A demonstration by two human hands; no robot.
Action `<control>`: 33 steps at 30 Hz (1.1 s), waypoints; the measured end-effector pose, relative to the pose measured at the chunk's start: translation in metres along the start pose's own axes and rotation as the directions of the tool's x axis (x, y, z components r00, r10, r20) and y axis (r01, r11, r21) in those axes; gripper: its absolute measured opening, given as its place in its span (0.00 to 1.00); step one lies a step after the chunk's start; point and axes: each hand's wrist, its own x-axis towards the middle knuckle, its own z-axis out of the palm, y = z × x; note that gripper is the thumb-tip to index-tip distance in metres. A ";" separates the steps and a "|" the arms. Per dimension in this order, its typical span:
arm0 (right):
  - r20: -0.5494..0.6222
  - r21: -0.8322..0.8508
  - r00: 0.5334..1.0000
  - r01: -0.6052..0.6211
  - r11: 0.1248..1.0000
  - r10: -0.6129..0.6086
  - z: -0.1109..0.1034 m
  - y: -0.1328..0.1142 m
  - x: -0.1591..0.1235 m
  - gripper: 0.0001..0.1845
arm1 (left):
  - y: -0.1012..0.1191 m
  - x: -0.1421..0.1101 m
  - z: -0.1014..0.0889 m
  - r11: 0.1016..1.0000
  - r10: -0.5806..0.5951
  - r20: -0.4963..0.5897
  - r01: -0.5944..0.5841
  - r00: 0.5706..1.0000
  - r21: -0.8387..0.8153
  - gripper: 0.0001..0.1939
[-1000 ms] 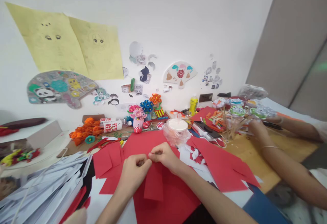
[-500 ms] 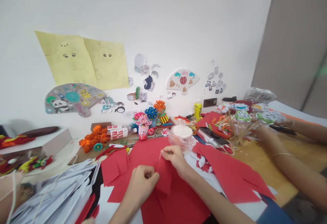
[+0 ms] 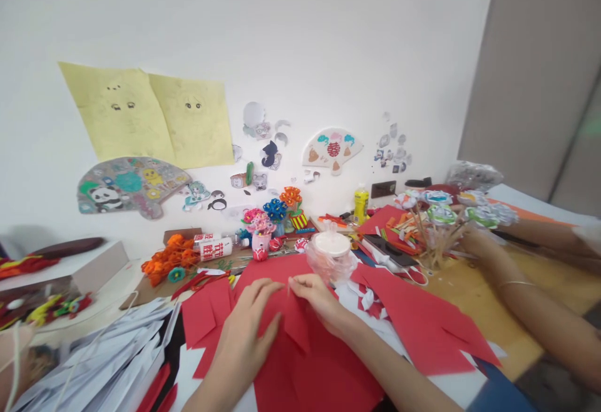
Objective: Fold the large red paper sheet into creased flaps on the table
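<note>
Along the far edge of the table, a yellow bottle and blue flowers are placed; yellow sheets are wall-mounted.

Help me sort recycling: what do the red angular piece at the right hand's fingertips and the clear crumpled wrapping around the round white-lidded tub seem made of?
Red angular piece: matte paper or thin card, judging by its straight edges and flat face. Clear crumpled wrapping: probably glossy plastic film, being see-through and wrinkled.
</note>
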 end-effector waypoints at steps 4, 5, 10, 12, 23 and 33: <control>0.238 -0.040 0.968 -0.076 0.996 0.083 0.001 0.000 -0.005 0.22 | 0.007 0.000 0.000 0.990 0.141 0.035 -0.140 0.989 -0.027 0.12; 0.301 -0.068 0.944 -0.116 0.991 0.131 0.002 -0.001 -0.006 0.23 | 0.008 0.001 0.000 0.992 0.121 0.014 -0.120 0.993 -0.049 0.10; 0.231 -0.057 0.970 -0.060 0.997 0.072 0.007 -0.004 -0.005 0.27 | 0.002 0.005 -0.001 0.951 -0.210 -0.079 0.184 0.975 -0.248 0.18; 0.139 0.011 0.990 0.003 1.000 -0.004 0.007 -0.008 -0.004 0.30 | -0.001 0.006 0.000 0.919 -0.290 -0.039 0.267 0.956 -0.289 0.20; 0.149 -0.281 0.983 0.150 0.948 -0.111 0.003 -0.011 -0.002 0.22 | 0.003 0.001 0.013 0.953 -0.220 0.167 0.248 0.961 -0.171 0.18; 0.118 -0.269 0.990 0.104 0.958 -0.074 0.001 -0.011 0.001 0.24 | 0.002 0.005 0.012 0.941 -0.281 0.154 0.303 0.947 -0.147 0.16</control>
